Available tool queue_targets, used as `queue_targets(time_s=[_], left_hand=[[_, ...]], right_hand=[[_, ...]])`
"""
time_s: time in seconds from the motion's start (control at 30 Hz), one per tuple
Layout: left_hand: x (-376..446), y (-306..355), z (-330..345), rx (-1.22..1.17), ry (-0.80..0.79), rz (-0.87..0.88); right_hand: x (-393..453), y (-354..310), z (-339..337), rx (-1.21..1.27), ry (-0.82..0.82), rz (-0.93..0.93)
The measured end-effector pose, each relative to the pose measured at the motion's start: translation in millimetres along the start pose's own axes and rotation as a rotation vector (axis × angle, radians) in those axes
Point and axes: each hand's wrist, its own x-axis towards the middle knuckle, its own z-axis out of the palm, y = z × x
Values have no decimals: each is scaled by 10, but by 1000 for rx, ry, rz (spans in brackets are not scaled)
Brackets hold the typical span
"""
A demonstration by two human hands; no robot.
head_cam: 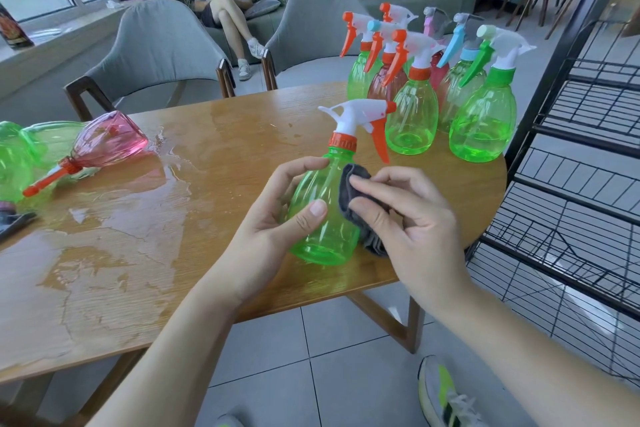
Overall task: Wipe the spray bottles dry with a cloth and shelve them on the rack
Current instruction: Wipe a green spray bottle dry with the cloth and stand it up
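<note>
While the left hand held a green spray bottle above the near edge of the wooden table, the right hand pressed a dark grey cloth onto the bottle's right side. The left hand's fingers curled round the back of the bottle and its thumb lay across the front. The bottle stood almost straight up, with its white top and orange trigger pointing to the right. It sat right between the two hands. The right hand pinched the cloth with its fingers and thumb, and the cloth touched the bottle. Part of the cloth hung down below the hand.

At the far right corner of the table stood a group of bottles, all upright and close together. Most were green and some were red or pink. Their triggers were orange, blue and green. On the left end of the table lay a pink bottle on its side, next to some green bottles that were also lying down. A big puddle of water spread over the left half of the table.

Just right of the table stood a black wire rack. Behind the table were two grey chairs. Further back, a person sat on a sofa. Below the table's near edge, a shoe showed on the tiled floor.
</note>
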Motion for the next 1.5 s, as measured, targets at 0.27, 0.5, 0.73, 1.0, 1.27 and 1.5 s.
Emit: queue_targets(time_s=[0.27,0.5,0.73,1.0,1.27,1.5], left_hand=[[42,-32,35,-121,64,-23],[43,-55,33,-77,118,-16],[-8,-4,-27,-8,-11,-4],[29,-5,56,-160,53,-21],[43,-29,77,-128,48,-16],[46,-21,86,-173,67,-30]], right_hand=[[-117,-9,-49,-75,-118,-157],[-234,67,-5,-209,-172,-351],[132,48,-37,-188,81,-74],[-79,2,-14,-143,-7,-134],[-25,16,-21,-262,-10,-272],[-108,20,-23,-265,-49,-316]])
